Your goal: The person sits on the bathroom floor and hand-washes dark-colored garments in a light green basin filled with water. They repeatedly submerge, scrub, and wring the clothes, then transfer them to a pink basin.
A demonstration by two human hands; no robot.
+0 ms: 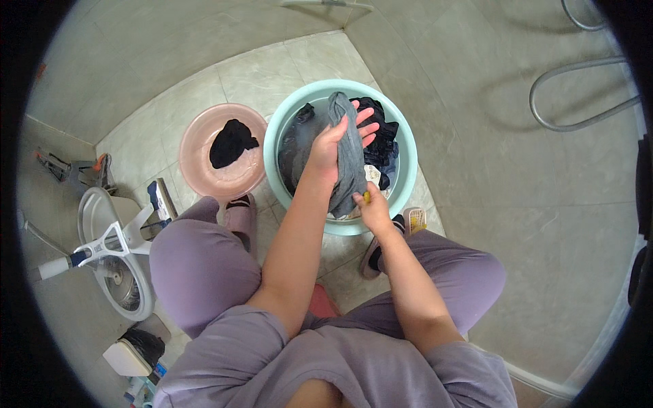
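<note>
A grey wet cloth or garment [350, 163] hangs lengthwise over a large light-blue plastic basin [408, 168]. My left hand [339, 140] lies against its upper part, palm up with the fingers spread and the thumb over the fabric. With thumb and fingers, my right hand [372, 206] pinches the cloth's lower right edge, and a small yellow thing [367, 197] shows at those fingers. Dark clothes [375, 137] are heaped at the basin's right side. Greyish water [306, 135] with dark fabric in it fills the left side.
A pink plastic basin [191, 153] at the left holds a black cloth [232, 144] and a little water. A mop bucket [86, 204] and a white-framed mop or squeegee [120, 239] stand farther left. Tiled walls close in behind and at the right, where a shower hose [541, 86] hangs.
</note>
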